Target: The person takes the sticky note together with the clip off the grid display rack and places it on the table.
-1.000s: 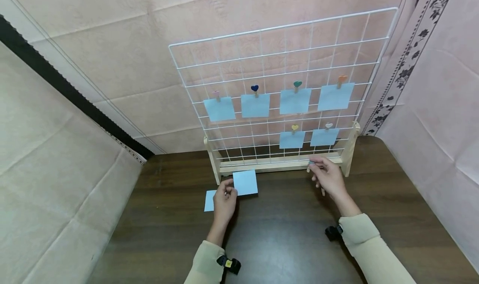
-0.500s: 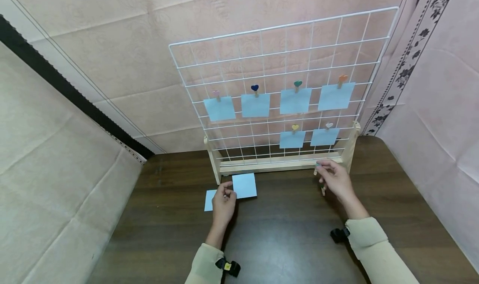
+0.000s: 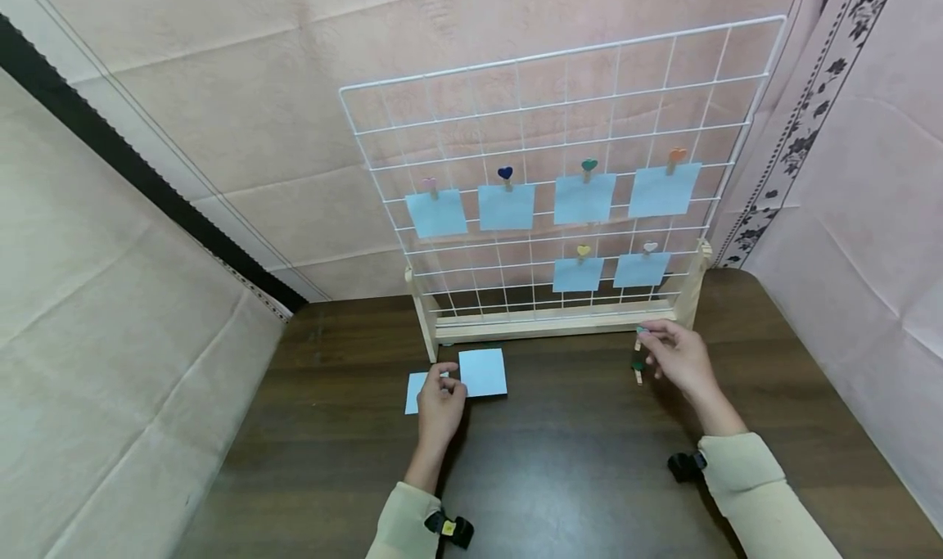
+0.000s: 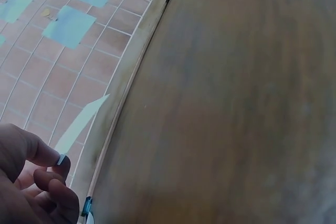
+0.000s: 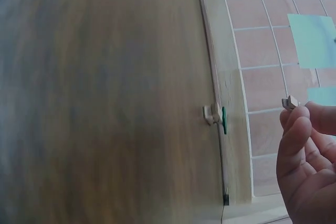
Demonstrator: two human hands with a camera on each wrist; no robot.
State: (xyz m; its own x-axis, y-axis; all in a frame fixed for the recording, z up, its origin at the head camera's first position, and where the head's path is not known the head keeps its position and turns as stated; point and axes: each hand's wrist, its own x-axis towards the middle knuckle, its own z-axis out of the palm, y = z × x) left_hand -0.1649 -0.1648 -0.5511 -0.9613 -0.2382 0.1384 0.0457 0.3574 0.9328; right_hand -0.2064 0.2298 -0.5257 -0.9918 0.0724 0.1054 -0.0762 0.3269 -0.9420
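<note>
My left hand (image 3: pixel 440 401) pinching a square blue paper note (image 3: pixel 483 372), left, near side of the white wire grid (image 3: pixel 564 101), my right hand (image 3: pixel 679 356) pinching a wooden clothespin (image 5: pixel 291 103), right, a green-topped clothespin (image 5: pixel 215 114) on wood-grain table (image 3: pixel 560 444)

Can't see all of flat blue card (image 3: pixel 414 395), blocked by left hand (image 3: pixel 439 406). Can't make out top of clip (image 5: pixel 291 103) in right wrist view, hidden by right hand (image 5: pixel 310 163). Lose sleeves (image 3: pixel 409 521) at head view's bottom edge. Get tabletop (image 4: pixel 226 108) blurred in both wrist views.
</note>
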